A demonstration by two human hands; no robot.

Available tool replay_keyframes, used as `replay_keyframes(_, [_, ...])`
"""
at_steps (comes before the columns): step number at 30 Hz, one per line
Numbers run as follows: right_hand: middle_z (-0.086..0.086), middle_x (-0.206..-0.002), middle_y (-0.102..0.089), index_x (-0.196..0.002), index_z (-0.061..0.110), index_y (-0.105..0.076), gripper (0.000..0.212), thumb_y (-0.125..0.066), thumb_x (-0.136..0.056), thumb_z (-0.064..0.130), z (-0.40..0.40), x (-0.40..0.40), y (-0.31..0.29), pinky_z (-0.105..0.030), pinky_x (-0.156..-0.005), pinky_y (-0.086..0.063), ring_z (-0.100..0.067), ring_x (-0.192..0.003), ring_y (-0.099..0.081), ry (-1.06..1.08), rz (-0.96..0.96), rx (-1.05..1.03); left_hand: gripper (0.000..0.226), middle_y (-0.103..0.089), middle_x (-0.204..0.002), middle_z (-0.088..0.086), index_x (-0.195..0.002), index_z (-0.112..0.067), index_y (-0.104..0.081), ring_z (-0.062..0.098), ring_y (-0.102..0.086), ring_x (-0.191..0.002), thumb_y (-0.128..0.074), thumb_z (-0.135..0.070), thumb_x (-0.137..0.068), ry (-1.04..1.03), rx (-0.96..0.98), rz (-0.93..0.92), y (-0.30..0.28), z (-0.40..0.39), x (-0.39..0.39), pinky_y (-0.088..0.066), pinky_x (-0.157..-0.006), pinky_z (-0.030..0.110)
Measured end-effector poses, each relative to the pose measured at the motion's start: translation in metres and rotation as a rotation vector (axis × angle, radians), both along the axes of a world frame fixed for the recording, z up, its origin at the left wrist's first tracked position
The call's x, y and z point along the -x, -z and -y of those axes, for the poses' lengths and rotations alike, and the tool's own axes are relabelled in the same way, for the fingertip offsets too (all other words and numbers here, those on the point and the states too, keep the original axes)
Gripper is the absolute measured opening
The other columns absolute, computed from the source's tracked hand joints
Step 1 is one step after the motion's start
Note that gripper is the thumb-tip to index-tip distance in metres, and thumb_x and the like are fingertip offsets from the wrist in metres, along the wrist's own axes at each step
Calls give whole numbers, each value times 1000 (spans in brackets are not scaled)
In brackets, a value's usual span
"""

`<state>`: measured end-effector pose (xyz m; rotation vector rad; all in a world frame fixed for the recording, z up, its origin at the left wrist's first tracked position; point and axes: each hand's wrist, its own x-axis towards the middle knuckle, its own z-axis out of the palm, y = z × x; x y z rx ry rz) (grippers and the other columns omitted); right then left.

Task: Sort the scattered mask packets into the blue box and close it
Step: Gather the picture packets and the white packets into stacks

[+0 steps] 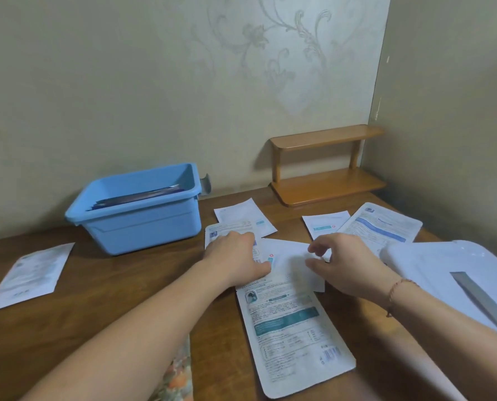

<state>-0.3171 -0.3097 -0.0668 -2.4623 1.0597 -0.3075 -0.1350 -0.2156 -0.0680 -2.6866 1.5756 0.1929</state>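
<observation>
The open blue box (143, 224) stands at the back left of the wooden table (125, 285) with packets lying inside. Several white mask packets lie scattered on the table. My left hand (235, 256) lies flat on a packet (212, 235) in front of the box, its fingertips reaching the middle white packet (287, 259). My right hand (342, 264) hovers with curled fingers at that packet's right edge, thumb and fingertips close to it. A long printed packet (293, 337) lies nearest me. The white lid (444, 273) with a grey strip rests at the right.
A small wooden two-tier shelf (325, 166) stands in the back right corner against the wall. One packet (30, 276) lies alone at the far left. More packets (383, 224) lie at the back right, and another (244, 215) sits behind my left hand.
</observation>
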Motion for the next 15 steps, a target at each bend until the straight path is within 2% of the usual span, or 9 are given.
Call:
replay_keyframes(3, [8, -115, -62, -120, 27, -62, 31, -61, -91, 39, -11, -14, -3, -11, -63, -41, -6, -87, -54, -39, 10, 2, 54, -58, -128, 4, -135, -23, -46, 27, -56, -114, -59, -42, -87, 21, -16, 12, 1, -2, 2, -50, -83, 37])
replay_keyframes(5, [9, -116, -62, -122, 27, -61, 33, -60, -91, 40, -17, -20, -4, -8, -58, -38, -5, -83, -53, -65, 5, 15, 50, -58, -128, 7, -136, -22, -46, 28, -57, -114, -60, -21, -89, 39, 6, 94, 1, -7, 0, -49, -79, 35])
replay_keyframes(7, [9, -118, -62, -123, 27, -60, 34, -60, -92, 40, -23, -22, -5, -8, -57, -37, -5, -84, -53, -77, -3, 14, 47, -60, -129, 7, -134, -26, -52, 28, -59, -111, -58, -10, -90, 21, 90, 164, 0, -17, -7, -49, -77, 34])
replay_keyframes(9, [9, -121, -61, -127, 28, -57, 38, -61, -91, 39, -27, -24, -5, -10, -63, -40, -4, -87, -52, -74, 5, 40, 47, -64, -125, 6, -131, -32, -59, 28, -61, -107, -54, -5, -92, -5, 253, 134, 0, -34, -22, -52, -81, 36])
replay_keyframes(10, [9, -125, -59, -132, 30, -52, 45, -63, -90, 39, -29, -26, -4, -12, -70, -43, -4, -89, -52, -69, 22, 68, 47, -68, -120, 4, -129, -35, -62, 26, -63, -105, -53, -5, -94, -4, 360, 67, -2, -45, -31, -53, -84, 34])
replay_keyframes(12, [7, -139, -50, -145, 33, -31, 73, -71, -84, 36, -34, -31, -2, -22, -87, -48, -8, -104, -52, -67, 108, 118, 43, -74, -109, -9, -116, -42, -69, 13, -65, -101, -57, -6, -95, 37, 589, -170, -7, -70, -49, -49, -86, 24])
replay_keyframes(14, [12, -147, -38, -151, 37, -9, 104, -81, -75, 32, -43, -40, -4, -31, -102, -44, -11, -124, -45, -108, 249, 61, 54, -75, -95, -19, -95, -53, -74, 1, -67, -94, -64, 0, -91, 79, 746, -480, -13, -99, -58, -47, -84, 15])
replay_keyframes(15, [16, -144, -38, -150, 40, -7, 110, -83, -71, 33, -49, -45, -7, -33, -103, -44, -9, -126, -43, -142, 304, -8, 59, -76, -90, -19, -87, -53, -75, 0, -69, -91, -66, 5, -88, 90, 800, -585, -16, -113, -61, -49, -83, 14])
